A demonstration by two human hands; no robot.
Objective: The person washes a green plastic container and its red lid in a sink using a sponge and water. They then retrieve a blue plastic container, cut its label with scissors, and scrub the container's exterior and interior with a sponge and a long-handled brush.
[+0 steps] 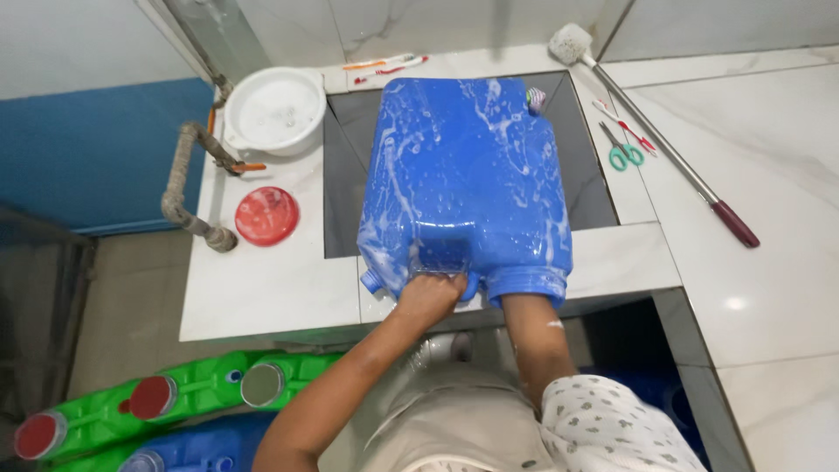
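The blue jerrycan (pixel 468 175) lies on its side across the rim of the tiled sink (pixel 341 175), its mouth end toward the person and its far end out over the dark basin. Its upper face is streaked all over with white suds, so the outside looks well soaped, and I see no clear water running over it, so by my reckoning the rinsing is not yet done. How clean the inside is I cannot tell from here.

The left hand (pixel 430 295) is curled tight around the handle recess, fingers closed on the can's handle, holding it steady. The right hand is out of sight: the right forearm (pixel 533 345) goes straight into the wide mouth (pixel 524 284), so I judge it is working inside, but whether those fingers are open or gripping a cloth or sponge cannot be told. Just left of the left fingers a small spout (pixel 371 281) pokes out from the can's corner.

Beyond the fingers, at the far corner of the can, sits a small striped thing (pixel 535 98), perhaps a scrubber. Further left of the left hand a red lid (pixel 266 215) lies flat on the counter, with a white basin (pixel 275 109) past it and toothbrushes (pixel 384 64) at the back edge. To the right of the can lie green scissors (pixel 626 154) and a long-handled brush (pixel 651 131). Below the left arm, on the floor, green (pixel 175 398) and blue cans (pixel 205 450) lie, some with red caps; whether they are washed I cannot say.
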